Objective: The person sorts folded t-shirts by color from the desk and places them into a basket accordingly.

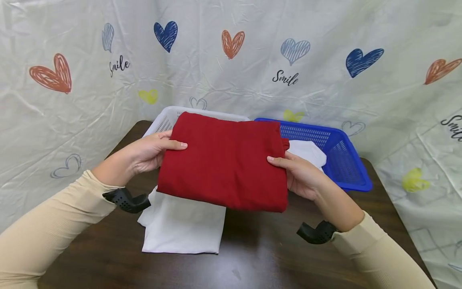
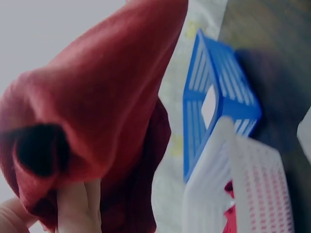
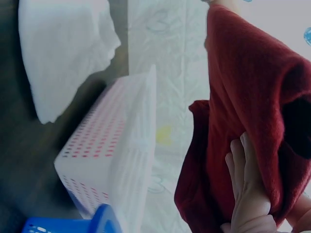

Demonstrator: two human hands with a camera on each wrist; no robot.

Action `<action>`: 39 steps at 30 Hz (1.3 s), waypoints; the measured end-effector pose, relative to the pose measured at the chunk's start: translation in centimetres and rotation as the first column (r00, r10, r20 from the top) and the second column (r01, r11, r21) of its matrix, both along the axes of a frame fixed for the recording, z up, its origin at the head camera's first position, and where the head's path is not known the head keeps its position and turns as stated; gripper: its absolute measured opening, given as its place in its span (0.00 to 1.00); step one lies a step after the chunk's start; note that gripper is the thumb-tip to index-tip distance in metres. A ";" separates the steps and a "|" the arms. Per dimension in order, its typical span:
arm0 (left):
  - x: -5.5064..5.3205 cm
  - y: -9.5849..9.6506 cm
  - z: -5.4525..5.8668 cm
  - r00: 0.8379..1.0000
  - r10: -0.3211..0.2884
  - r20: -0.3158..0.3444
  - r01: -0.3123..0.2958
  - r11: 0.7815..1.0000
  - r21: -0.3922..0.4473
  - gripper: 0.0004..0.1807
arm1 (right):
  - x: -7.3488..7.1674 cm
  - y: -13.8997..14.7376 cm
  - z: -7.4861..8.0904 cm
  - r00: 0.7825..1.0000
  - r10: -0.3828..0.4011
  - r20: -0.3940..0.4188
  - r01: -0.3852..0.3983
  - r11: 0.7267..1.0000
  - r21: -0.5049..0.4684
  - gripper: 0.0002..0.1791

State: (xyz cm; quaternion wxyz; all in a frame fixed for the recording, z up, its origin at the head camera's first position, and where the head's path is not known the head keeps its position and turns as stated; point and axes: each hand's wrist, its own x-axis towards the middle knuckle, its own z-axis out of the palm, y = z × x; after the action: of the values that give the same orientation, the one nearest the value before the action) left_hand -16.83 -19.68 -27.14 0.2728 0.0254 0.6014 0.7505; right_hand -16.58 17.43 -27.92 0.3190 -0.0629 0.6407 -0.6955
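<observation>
Both hands hold up a folded red garment (image 1: pixel 223 160), raised over the table. At its left edge the left hand (image 1: pixel 153 150) grips it, thumb on the near face and fingers behind. The right hand (image 1: pixel 299 172) pinches the right edge the same way. In the right wrist view, fingers (image 3: pixel 240 165) lie along the back of the cloth, and a loose flap of the red garment (image 3: pixel 197 165) hangs there. A folded white cloth (image 1: pixel 185 224) lies on the table below, its far part hidden behind the red garment.
A white basket (image 1: pixel 162 120) stands behind the red garment, with red cloth (image 2: pixel 230 218) inside it. To its right is a blue basket (image 1: pixel 346 160) with a white cloth (image 1: pixel 306 152) in it. A patterned curtain (image 1: pixel 252 72) hangs behind the dark table (image 1: pixel 260 257).
</observation>
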 end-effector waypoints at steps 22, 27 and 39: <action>-6.0 -2.5 1.2 0.997 0.080 -0.014 -0.080 0.997 -0.007 0.15 | -6.4 -3.3 1.3 0.999 -0.040 0.034 0.041 0.998 -0.042 0.14; -6.8 -3.2 1.4 0.997 0.070 -0.022 -0.071 0.997 -0.024 0.12 | -7.5 -3.9 1.5 0.999 -0.025 0.047 0.026 0.999 -0.028 0.15; -9.4 -4.1 2.2 0.988 0.142 -0.063 -0.144 0.989 -0.032 0.10 | -10.4 -5.2 1.7 0.997 -0.047 0.056 0.052 0.994 -0.097 0.17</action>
State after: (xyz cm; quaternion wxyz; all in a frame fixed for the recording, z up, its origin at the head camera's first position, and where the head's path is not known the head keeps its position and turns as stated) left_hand -26.23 -23.77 -24.93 0.2004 0.0002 0.6233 0.7559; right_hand -26.94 12.19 -26.23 0.3152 -0.0442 0.5982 -0.7355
